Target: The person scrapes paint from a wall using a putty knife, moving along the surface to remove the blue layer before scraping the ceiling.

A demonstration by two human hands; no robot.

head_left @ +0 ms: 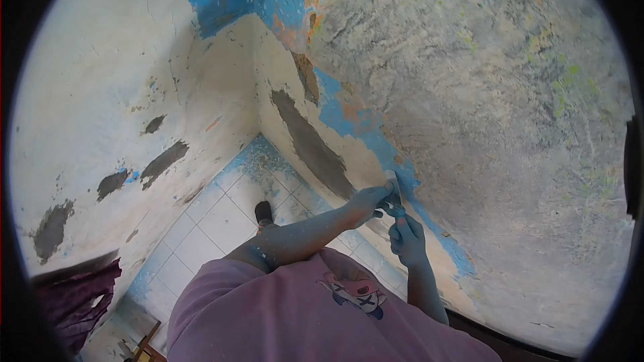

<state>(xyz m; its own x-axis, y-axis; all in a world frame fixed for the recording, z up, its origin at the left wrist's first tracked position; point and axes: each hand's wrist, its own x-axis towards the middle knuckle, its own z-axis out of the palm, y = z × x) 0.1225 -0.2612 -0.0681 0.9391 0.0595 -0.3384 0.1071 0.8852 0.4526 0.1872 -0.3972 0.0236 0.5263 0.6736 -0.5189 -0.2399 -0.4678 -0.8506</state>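
The pink shirt (282, 308) lies below the wall (483, 94). Both the left hand (367, 200) and the right hand (406, 236) close around a scraper (394, 191) against the wall. Upper wall appears stripped; blue paint (376, 135) remains beside the blade.

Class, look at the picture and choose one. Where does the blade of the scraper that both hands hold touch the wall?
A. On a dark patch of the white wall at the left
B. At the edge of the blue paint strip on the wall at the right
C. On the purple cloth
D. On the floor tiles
B: both the left hand and the right hand grip the scraper, whose blade lies against the blue paint strip bordering the bare grey wall.
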